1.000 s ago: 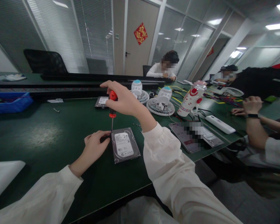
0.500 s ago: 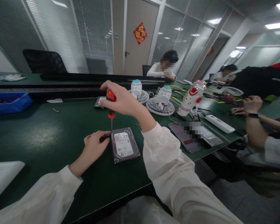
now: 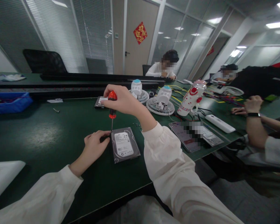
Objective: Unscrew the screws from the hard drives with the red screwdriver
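A hard disk drive (image 3: 124, 145) with a white label lies flat on the green table (image 3: 49, 130). My right hand (image 3: 122, 100) is closed round the red handle of a screwdriver (image 3: 112, 110), held upright with its tip at the drive's far left corner. My left hand (image 3: 95, 146) rests on the table against the drive's left edge, fingers curled and pressed to it. Several tiny screws (image 3: 137, 125) lie just beyond the drive.
Two small white fans (image 3: 160, 104), a white and red toy robot (image 3: 190, 99), a phone (image 3: 184, 136), a white remote (image 3: 219, 123) and a second drive (image 3: 100, 101) lie further off. A blue bin (image 3: 10, 102) stands far left. Other people sit at right and behind.
My right hand has closed its raised forefinger onto the screwdriver handle and turned slightly; the screwdriver stays upright at the same corner. My left hand has not moved.
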The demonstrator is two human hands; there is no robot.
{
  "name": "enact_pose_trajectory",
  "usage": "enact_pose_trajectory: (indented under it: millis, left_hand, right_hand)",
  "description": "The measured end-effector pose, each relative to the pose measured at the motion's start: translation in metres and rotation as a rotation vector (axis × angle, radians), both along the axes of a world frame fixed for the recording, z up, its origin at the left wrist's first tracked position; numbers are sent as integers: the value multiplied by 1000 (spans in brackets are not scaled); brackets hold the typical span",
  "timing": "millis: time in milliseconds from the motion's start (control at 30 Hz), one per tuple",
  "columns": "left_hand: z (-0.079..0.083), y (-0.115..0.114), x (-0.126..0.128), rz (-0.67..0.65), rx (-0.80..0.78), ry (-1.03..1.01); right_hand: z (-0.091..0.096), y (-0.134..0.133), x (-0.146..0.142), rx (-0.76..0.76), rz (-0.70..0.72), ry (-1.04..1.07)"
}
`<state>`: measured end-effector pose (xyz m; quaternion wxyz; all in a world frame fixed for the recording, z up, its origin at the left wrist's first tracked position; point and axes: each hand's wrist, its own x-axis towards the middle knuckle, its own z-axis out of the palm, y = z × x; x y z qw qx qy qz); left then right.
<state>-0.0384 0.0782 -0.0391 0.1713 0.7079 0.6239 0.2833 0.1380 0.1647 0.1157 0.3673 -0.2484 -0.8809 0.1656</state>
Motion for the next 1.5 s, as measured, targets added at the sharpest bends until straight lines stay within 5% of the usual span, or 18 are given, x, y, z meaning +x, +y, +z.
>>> enact_pose_trajectory:
  millis: [367, 600, 700, 933, 1067, 1300, 1500]
  left_hand:
    - [-1, 1, -2, -2, -5, -6]
    - [-2, -1, -3, -5, -8, -33]
    - [-2, -1, -4, -18, 0, -41]
    - [-2, 0, -1, -6, 11, -59]
    - [-1, 0, -1, -4, 9, -53]
    - [2, -1, 1, 3, -1, -56]
    - [2, -1, 2, 17, -10, -42]
  right_hand:
    - [15, -7, 7, 115, -220, 119]
    - [30, -44, 54, 290, -335, 143]
    - [10, -75, 82, 388, -332, 28]
    - [-96, -151, 132, 491, -400, -265]
    - [-131, -177, 140, 499, -417, -367]
    - [-131, -185, 134, 356, -369, -503]
    - [-105, -169, 132, 295, -341, -501]
